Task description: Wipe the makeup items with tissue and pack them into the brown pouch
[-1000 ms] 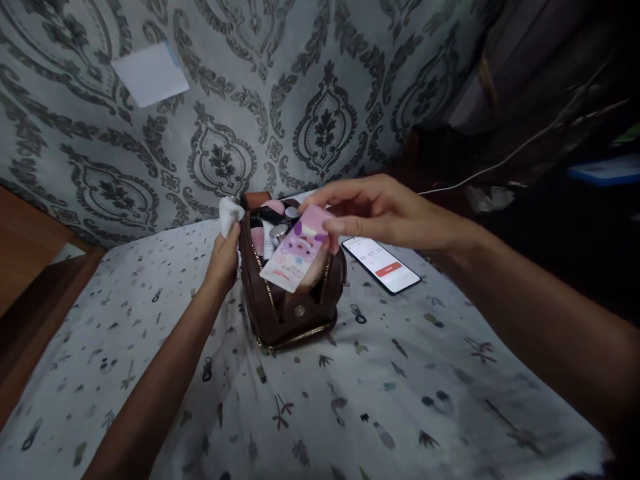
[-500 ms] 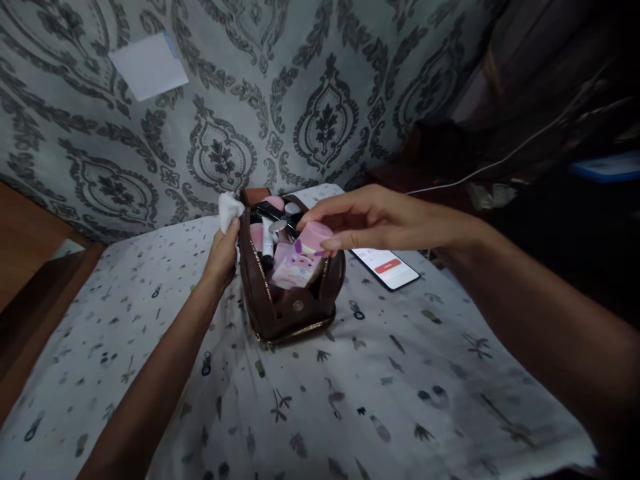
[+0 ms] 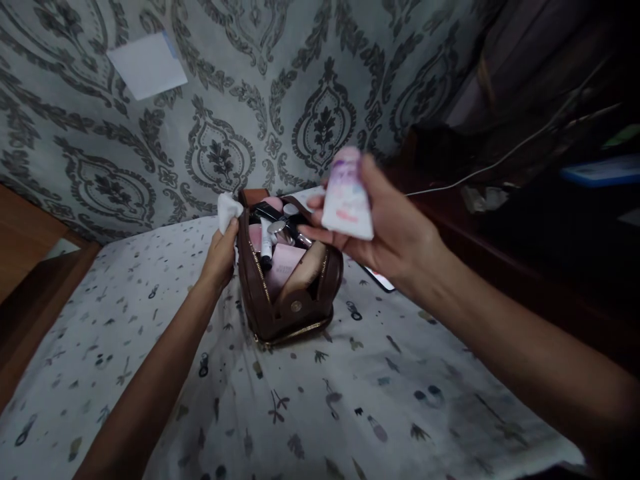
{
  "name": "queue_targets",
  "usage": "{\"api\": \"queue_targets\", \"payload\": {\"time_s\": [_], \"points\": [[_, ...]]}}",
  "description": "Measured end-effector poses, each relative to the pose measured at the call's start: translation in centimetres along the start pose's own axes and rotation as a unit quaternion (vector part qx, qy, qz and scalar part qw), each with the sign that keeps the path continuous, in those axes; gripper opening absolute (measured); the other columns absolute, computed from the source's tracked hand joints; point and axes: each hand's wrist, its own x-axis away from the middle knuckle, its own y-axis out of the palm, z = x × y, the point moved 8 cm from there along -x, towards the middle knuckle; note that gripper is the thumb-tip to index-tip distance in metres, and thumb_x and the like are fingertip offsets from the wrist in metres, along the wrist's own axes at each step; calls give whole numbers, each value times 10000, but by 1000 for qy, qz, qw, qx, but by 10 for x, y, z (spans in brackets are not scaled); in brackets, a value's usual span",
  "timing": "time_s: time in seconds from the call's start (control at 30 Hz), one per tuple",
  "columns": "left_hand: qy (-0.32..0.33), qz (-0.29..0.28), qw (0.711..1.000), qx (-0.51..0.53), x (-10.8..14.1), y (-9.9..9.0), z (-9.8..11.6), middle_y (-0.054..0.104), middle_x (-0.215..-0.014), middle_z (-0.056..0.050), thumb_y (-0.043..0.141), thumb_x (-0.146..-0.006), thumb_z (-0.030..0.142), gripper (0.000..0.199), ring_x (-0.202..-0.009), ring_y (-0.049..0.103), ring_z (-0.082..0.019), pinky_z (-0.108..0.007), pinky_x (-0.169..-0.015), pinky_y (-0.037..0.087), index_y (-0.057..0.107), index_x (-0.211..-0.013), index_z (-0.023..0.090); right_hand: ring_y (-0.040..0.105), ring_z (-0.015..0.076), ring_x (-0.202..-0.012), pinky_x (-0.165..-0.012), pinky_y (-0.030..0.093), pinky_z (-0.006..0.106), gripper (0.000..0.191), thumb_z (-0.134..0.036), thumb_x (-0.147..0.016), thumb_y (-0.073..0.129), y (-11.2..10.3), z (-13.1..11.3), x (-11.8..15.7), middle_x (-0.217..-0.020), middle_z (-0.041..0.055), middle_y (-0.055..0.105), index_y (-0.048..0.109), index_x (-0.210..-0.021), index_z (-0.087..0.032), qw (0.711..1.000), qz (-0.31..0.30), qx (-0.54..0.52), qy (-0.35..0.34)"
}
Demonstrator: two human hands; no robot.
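My right hand [image 3: 395, 227] holds a pink-and-white squeeze tube [image 3: 349, 193] with a pink cap, raised above the right side of a brown toiletry bag [image 3: 285, 320]. The tube's print is blurred. At the bag's left side, my left hand [image 3: 220, 257] is closed on a crumpled white tissue [image 3: 229, 208] and touches the bag's wall. The bag stands unzipped. Inside lie a small white tube [image 3: 266, 241] with a black cap, a pale pink box [image 3: 286, 261], a beige item [image 3: 306, 270] and several other cosmetics.
A phone [image 3: 383, 279] lies on the patterned sheet [image 3: 280, 407] right of the bag, partly hidden by my right hand. Behind is a patterned wall [image 3: 220, 153] with a white paper [image 3: 147, 65]. A white cable [image 3: 480, 175] runs at right; wooden furniture [image 3: 45, 293] stands at left.
My right hand has lifted the pink tube out of the bag, up and to the right, and turned it palm-up. The box and beige item beneath are now exposed. My left hand stays put.
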Motion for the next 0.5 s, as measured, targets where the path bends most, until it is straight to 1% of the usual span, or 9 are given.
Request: {"api": "queue_targets", "payload": {"time_s": [0.03,0.1,0.17,0.2,0.27,0.33,0.4,0.43,0.5], "points": [[4,-2,1000,-1,0,0,0,766,-910,-68,662,-841,513,424,-836,724,-214,-293,-770,576,687,-1065,154,684,174,-712,-637,611,337,438,-635,-942,461,4,6,2,-797,36,692,561,-867,-215,999,-20,12,23],[9,-4,1000,-4,-1,0,0,764,-916,-71,658,-839,524,430,-847,725,-220,-305,-791,575,684,-1065,159,630,146,-583,-541,563,286,391,-588,-917,553,13,12,7,-709,15,650,586,-902,-198,993,-88,63,55],[13,-9,1000,-1,-1,0,0,762,-939,-74,658,-838,525,431,-880,724,-229,-322,-825,573,684,-1068,161,584,121,-544,-508,506,248,325,-509,-894,629,22,9,13,-693,-11,627,607,-972,-195,972,-170,149,64],[14,-11,1000,3,-1,1,0,762,-955,-75,660,-837,518,425,-903,721,-234,-328,-845,569,685,-1066,162,571,113,-552,-512,480,233,299,-462,-877,666,25,6,15,-701,-23,623,612,-1009,-199,954,-208,207,58],[16,-8,1000,12,0,1,1,761,-971,-72,669,-835,497,400,-938,715,-236,-333,-881,560,689,-1051,162,551,104,-590,-537,433,215,277,-371,-835,726,28,-2,15,-723,-38,616,624,-1034,-207,902,-261,343,28],[21,-3,1000,17,2,1,3,762,-973,-66,670,-838,483,369,-956,708,-229,-329,-905,549,692,-1029,167,526,100,-613,-554,391,213,231,-305,-796,758,31,-6,11,-727,-41,606,646,-970,-203,838,-294,459,-11],[24,-2,1000,18,3,2,5,762,-953,-60,664,-844,481,351,-944,707,-222,-321,-896,549,694,-1010,173,508,99,-621,-568,364,219,166,-272,-780,758,34,-5,5,-720,-40,601,662,-892,-196,790,-317,524,-40],[24,-4,1000,18,3,3,5,762,-935,-58,659,-848,483,347,-927,708,-219,-317,-882,552,694,-1004,174,505,100,-622,-575,355,223,138,-268,-780,753,37,-2,2,-712,-40,603,669,-861,-194,774,-329,538,-47],[19,-10,1000,20,3,4,5,758,-892,-54,654,-850,489,352,-870,710,-211,-307,-836,561,693,-1001,174,511,104,-627,-591,349,232,105,-279,-787,738,42,4,-3,-697,-40,611,689,-819,-192,761,-347,546,-53]]}}
